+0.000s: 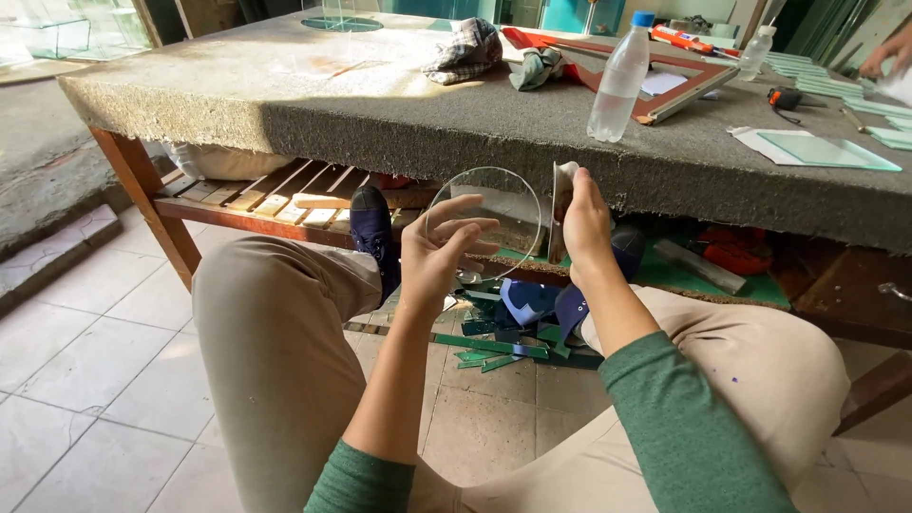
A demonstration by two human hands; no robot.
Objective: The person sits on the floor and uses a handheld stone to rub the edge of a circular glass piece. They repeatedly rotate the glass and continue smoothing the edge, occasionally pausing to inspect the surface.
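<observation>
My left hand (pixel 439 255) holds a clear round glass disc (pixel 484 220) upright by its lower left edge, fingers spread behind it. My right hand (pixel 584 223) grips a folded grey piece of abrasive sheet (pixel 560 204) and presses it against the disc's right edge. Both hands hover above my knees, in front of the carpet-covered workbench (pixel 399 123). I sit with my legs in beige trousers, one dark blue shoe (pixel 372 233) raised toward the lower shelf.
On the bench stand a plastic water bottle (pixel 619 81), a smaller bottle (pixel 753 52), a checked cloth (pixel 465 49), a wooden frame (pixel 665 71) and glass sheets (pixel 826 150). Green glass offcuts (pixel 489 350) lie on the tiled floor. Another person's hand (pixel 888 52) is at the far right.
</observation>
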